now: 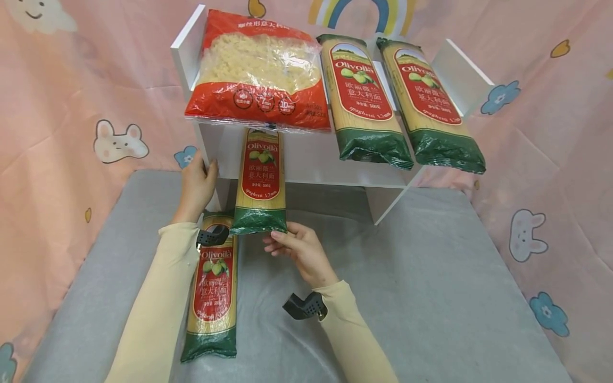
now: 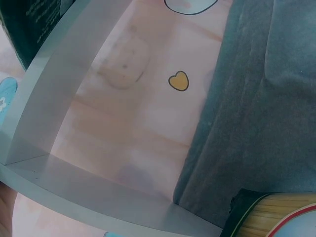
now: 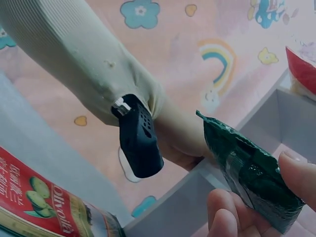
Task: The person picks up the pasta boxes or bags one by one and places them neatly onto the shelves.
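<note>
A spaghetti pack (image 1: 261, 181) with a green end lies on the middle level of a white shelf (image 1: 311, 159), its near end sticking out past the edge. My right hand (image 1: 306, 252) pinches that green end, thumb above and fingers below, as the right wrist view shows up close. At the shelf's left side panel, my left hand (image 1: 197, 181) holds the upright edge; its far fingers are hidden behind the panel. Below, a second spaghetti pack (image 1: 213, 292) lies on the grey cloth beside my left forearm, its upper end partly covered by the wrist camera.
On the shelf's top level lie a red bag of spiral pasta (image 1: 258, 74) and two more spaghetti packs, one in the middle (image 1: 361, 96) and one at the right (image 1: 431, 101), overhanging the front. A grey cloth (image 1: 455, 298) covers the table; a patterned pink curtain (image 1: 541, 154) hangs behind.
</note>
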Motion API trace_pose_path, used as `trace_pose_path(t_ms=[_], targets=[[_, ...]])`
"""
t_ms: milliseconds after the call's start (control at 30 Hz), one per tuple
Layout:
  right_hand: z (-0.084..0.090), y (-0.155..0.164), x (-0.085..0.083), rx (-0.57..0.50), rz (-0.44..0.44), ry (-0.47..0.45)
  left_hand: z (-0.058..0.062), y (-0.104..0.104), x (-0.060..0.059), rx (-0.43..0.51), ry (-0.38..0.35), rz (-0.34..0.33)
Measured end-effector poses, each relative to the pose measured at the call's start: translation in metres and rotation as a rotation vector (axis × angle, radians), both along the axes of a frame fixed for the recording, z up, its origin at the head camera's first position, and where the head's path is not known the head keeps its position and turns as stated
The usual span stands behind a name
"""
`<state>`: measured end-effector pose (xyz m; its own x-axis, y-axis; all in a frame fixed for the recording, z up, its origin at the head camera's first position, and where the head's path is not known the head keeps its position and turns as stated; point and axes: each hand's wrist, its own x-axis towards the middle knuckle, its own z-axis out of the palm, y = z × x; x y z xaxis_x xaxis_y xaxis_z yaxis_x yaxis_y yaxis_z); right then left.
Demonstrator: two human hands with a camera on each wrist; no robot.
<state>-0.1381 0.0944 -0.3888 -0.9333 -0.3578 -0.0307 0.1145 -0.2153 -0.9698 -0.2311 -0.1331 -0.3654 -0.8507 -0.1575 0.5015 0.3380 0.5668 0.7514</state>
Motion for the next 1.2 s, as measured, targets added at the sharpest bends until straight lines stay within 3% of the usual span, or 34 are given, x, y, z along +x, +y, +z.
trace_pose_path(t_ms=[400, 767, 1033, 1200], targets=[[-0.025, -0.005, 0.015, 0.045, 0.033, -0.046, 0.000, 0.001, -0.002, -0.001, 0.014, -0.001], [-0.057, -0.028, 0.036, 0.139, 0.198, -0.156, -0.002, 0.001, -0.003, -0.005, 0.035, 0.007], [-0.069, -0.038, 0.047, 0.247, 0.213, -0.192, -0.003, 0.000, -0.003, 0.002, 0.030, 0.003], [-0.074, -0.041, 0.049, 0.290, 0.200, -0.164, -0.002, 0.000, -0.002, 0.009, 0.017, 0.003]])
